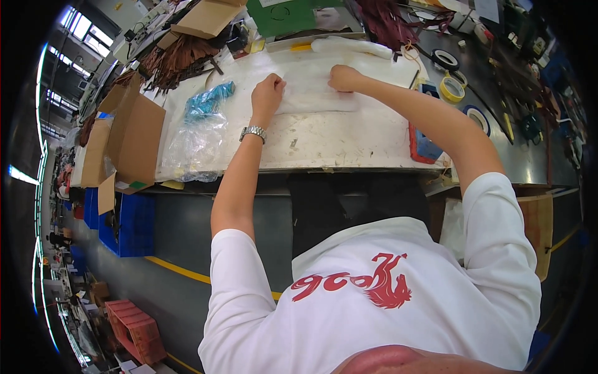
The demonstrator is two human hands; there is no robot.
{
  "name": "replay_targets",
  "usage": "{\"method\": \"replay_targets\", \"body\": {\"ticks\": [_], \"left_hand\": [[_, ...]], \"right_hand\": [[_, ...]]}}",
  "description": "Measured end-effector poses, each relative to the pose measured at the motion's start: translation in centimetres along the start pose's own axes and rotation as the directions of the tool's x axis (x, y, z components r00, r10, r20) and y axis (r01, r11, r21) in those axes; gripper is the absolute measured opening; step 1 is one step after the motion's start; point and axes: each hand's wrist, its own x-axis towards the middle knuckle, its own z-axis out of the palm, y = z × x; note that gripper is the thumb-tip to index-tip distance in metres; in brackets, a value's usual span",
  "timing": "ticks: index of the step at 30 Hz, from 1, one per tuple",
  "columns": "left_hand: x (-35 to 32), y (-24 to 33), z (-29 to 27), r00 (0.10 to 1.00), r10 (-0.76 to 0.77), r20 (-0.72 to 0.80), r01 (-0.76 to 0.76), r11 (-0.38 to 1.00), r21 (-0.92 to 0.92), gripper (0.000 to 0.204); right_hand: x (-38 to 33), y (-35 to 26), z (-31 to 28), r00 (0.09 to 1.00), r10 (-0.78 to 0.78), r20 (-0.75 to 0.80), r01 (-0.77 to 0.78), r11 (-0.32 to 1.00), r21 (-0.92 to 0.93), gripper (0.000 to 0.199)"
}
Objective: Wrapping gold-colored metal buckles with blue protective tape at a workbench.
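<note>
While both hands press on the white sheet (314,93), it lies flat at the middle of the white worktable (349,146). The left hand (268,92) pinches its left edge with curled fingers; the right hand (344,78) rests closed on its top. The clear plastic bag (198,140) lies untouched, so work appears at an early stage.

Your left hand (268,93) and right hand (344,78) both press on a flat white sheet (311,93) lying on the white worktable (336,140). A clear plastic bag (198,140) with blue pieces lies left of your wrist. Tape rolls (453,88) sit at right.
</note>
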Motion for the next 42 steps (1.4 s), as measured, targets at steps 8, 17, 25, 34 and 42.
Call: {"method": "replay_targets", "body": {"ticks": [8, 17, 25, 34, 42], "left_hand": [[2.0, 0.1, 0.9, 1.0, -0.004, -0.007, 0.004, 1.0, 0.022, 0.013], [-2.3, 5.6, -3.7, 0.797, 0.603, 0.015, -0.603, 0.796, 0.053, 0.025], [-5.0, -3.7, -6.4, 0.964, 0.262, -0.045, -0.233, 0.915, 0.329, 0.021], [-2.3, 3.5, -4.1, 0.877, 0.353, 0.327, -0.42, 0.893, 0.161, 0.031], [-7.6, 4.0, -6.7, 0.815, 0.568, 0.118, -0.58, 0.791, 0.195, 0.03]], "right_hand": [[1.3, 0.2, -3.1, 0.974, 0.191, 0.118, -0.191, 0.981, -0.015, 0.03], [-2.3, -2.1, -4.1, 0.966, -0.108, -0.236, 0.071, 0.985, -0.159, 0.018], [-4.0, -3.2, -2.4, 0.954, -0.301, -0.004, 0.289, 0.921, -0.259, 0.028], [-4.1, -4.4, -3.6, 0.974, -0.196, 0.116, 0.222, 0.932, -0.285, 0.05], [-11.3, -6.9, -3.7, 0.94, -0.325, 0.104, 0.341, 0.909, -0.241, 0.04]]}}
